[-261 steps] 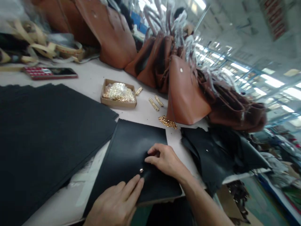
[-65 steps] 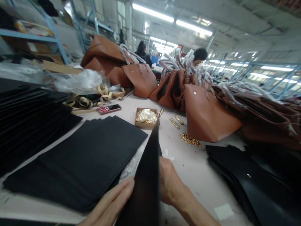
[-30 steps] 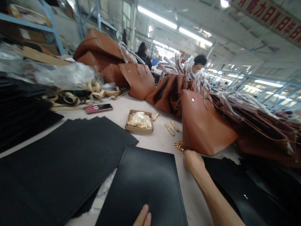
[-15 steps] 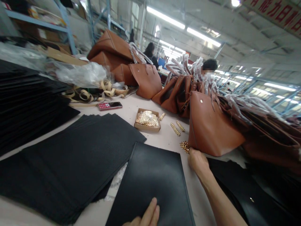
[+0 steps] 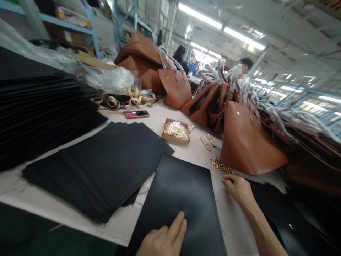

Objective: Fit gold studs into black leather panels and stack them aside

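Observation:
A smooth black leather panel (image 5: 183, 185) lies in front of me at the table's near side. My left hand (image 5: 165, 236) rests on its lower part, fingers stretched out and flat. Right of the panel, my right hand (image 5: 238, 186) is at the near edge of a loose pile of small gold metal fittings (image 5: 220, 164). Its thumb and index finger are closed together; anything between them is too small to make out. Beyond the panel stands a small cardboard box (image 5: 176, 138) with bagged gold pieces in it. Two short gold rows (image 5: 205, 143) lie right of the box.
Stacked black sheets (image 5: 106, 167) lie on the left, beside a taller black stack (image 5: 39, 113). Brown leather bags (image 5: 250, 142) with wrapped handles line the right and back. A red phone (image 5: 136, 113) lies near plastic wrap (image 5: 112, 80). More black leather (image 5: 293, 220) is at right.
My right hand has drawn back from the gold pile towards me, uncovering more of it. My left hand still lies on the panel. The view has shifted, showing the table's front edge.

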A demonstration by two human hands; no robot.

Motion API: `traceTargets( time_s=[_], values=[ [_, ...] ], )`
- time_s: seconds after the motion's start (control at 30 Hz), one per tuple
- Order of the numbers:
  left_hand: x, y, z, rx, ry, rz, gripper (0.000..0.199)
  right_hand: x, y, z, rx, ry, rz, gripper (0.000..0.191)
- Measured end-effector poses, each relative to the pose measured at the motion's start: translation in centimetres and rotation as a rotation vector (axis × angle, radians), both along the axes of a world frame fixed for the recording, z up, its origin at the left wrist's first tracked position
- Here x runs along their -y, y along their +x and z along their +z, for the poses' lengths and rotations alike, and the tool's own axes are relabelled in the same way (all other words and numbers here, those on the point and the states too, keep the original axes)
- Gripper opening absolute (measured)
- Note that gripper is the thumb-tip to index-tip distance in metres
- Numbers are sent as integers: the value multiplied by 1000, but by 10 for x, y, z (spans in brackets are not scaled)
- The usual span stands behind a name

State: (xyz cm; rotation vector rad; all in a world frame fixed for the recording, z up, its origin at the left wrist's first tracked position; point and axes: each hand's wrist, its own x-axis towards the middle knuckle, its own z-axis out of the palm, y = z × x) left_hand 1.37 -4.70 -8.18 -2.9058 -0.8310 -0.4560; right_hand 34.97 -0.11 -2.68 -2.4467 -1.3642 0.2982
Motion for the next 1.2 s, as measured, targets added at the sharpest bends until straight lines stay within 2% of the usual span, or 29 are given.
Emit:
traceTargets(
  time_s=[0.1,0.17,0.27,0.4,0.57,0.67,0.8,0.97,1.2],
  values=[
    [0,3,7,-107,-141,4,52,11,-2,-7,-256,90,-46,31],
    [-1,4,14,-177,-285,-28,68,18,-8,-10,-424,146,-65,39],
    [-2,3,29,-204,-441,-67,83,26,-25,-7,-602,222,-75,49],
    [2,2,42,-131,-450,-30,71,33,-62,2,-834,296,-95,42],
    [5,-1,36,-73,-411,-40,66,41,-107,1,-1029,178,40,46],
    [7,-3,31,-39,-374,-53,61,48,-123,-1,-972,107,178,38],
    [7,-5,28,-14,-342,-66,58,55,-136,0,-773,39,351,21],
    [8,-6,28,5,-337,-79,57,55,-142,2,-694,-27,419,25],
    [8,-6,26,47,-316,-90,49,43,-151,13,-537,-144,475,21]
  ],
)
